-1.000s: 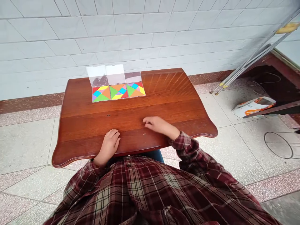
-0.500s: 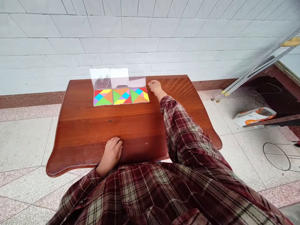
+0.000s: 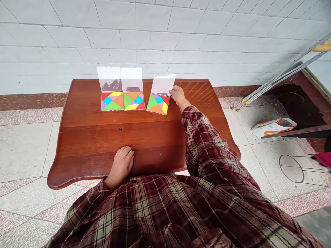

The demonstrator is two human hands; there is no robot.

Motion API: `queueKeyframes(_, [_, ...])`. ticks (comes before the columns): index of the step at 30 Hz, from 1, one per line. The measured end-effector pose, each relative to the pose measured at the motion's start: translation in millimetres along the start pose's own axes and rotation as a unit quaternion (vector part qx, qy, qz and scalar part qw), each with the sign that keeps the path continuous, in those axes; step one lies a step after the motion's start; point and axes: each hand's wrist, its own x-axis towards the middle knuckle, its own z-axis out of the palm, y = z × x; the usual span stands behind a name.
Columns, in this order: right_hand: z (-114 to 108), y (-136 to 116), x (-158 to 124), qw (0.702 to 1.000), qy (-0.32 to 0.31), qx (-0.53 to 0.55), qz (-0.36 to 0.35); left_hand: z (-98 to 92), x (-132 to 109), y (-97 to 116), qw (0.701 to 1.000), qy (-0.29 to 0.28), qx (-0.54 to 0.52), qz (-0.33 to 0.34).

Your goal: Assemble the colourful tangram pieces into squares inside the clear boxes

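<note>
Swung aside: third tangram case [image 3: 158, 103], open, one o'clock; my right hand [image 3: 178, 95] pinches its rear corner. One parted, two tangram cases [image 3: 112, 101] still adjoining, eleven o'clock. My left hand [image 3: 121, 163], fingers together, lies on wooden table [image 3: 88, 137], seven o'clock.

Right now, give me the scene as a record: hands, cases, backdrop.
left hand: resting on wooden table, nothing visibly held
right hand: gripping right tangram case near its hinge-side corner
right case: lid open, askew, gap to middle tangram case
left tangram case: lid open, beside the middle one
backdrop: white tiled wall
</note>
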Motion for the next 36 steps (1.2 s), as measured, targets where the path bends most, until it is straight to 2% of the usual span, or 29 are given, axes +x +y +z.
queueKeyframes(3, [-23,-1,-38,0.995,0.014,0.054,0.08,-0.1,4,0,1.0,-0.007,-0.021,-0.012])
queueKeyframes(7, [-31,-7,-90,0.99,-0.018,0.094,0.105,-0.6,8,-4,0.998,-0.011,-0.057,-0.029])
queueKeyframes(11, [-4,-18,-140,0.982,-0.076,0.132,0.111,-3.7,20,-10,0.99,0.019,-0.125,-0.068])
queueKeyframes(14, [29,-27,-168,0.975,-0.138,0.142,0.103,-2.4,39,-18,0.972,0.067,-0.173,-0.143])
queueKeyframes(17, [56,-35,-182,0.973,-0.177,0.126,0.083,6.2,63,-28,0.943,0.118,-0.226,-0.215])
queueKeyframes(20, [67,-39,-186,0.983,-0.163,0.077,0.046,17.1,79,-35,0.941,0.128,-0.234,-0.211])
queueKeyframes(24, [62,-42,-201,0.99,-0.121,-0.043,-0.055,25.3,84,-37,0.954,0.116,-0.204,-0.185])
queueKeyframes(28, [62,-55,-236,0.956,-0.186,-0.167,-0.152,29.7,82,-39,0.952,0.132,-0.21,-0.181])
queueKeyframes(31, [71,-71,-259,0.926,-0.219,-0.27,-0.148,32.7,81,-40,0.94,0.153,-0.252,-0.174])
queueKeyframes(36, [83,-89,-280,0.892,-0.213,-0.389,-0.085,34.6,83,-38,0.913,0.176,-0.314,-0.194])
